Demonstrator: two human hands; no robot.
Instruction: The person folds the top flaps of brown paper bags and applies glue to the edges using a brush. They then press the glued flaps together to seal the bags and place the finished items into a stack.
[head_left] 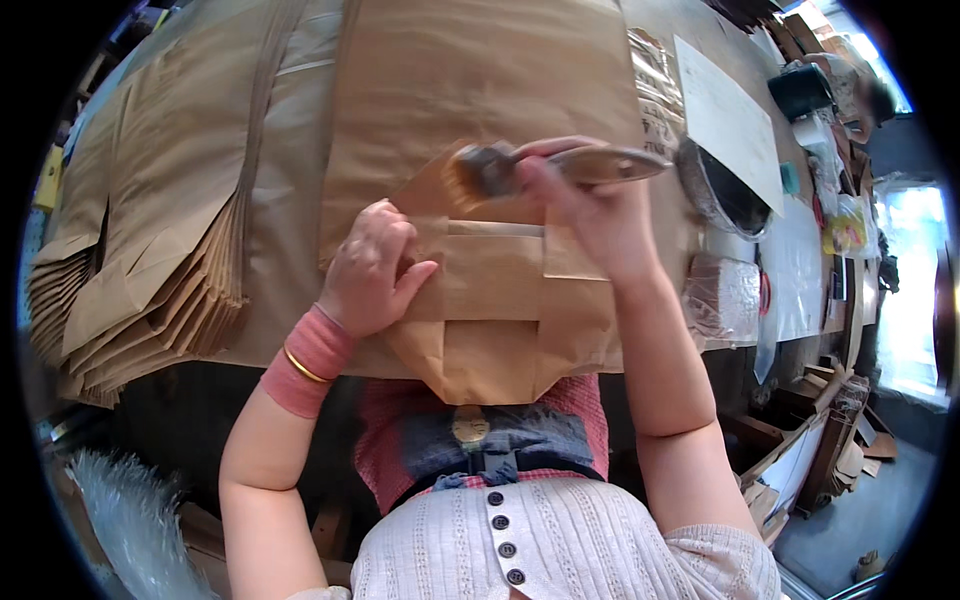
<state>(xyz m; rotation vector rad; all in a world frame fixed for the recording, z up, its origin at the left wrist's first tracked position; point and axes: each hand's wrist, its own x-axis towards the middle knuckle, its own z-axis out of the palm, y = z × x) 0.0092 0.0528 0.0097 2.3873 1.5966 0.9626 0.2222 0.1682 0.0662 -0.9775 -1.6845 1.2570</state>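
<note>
In front of me on the table lies a brown paper bag [492, 290], its folded end toward me with flaps turned in. My right hand [585, 205] grips a paintbrush [610, 162] by its handle. The brush's bristles, slightly blurred, are over a paper flap on the bag's far side; whether they touch it I cannot tell. My left hand [372, 262] rests at the bag's left edge, fingers curled at the corner of the raised flap [425, 185]. What its fingertips hold is mostly hidden.
Stacks of folded brown paper bags [150, 290] fan out at the left. To the right stand a dark round basin [725, 190] partly under a white board [728, 110], and a plastic-wrapped block [722, 297]. Cardboard scraps [850, 460] lie at the lower right.
</note>
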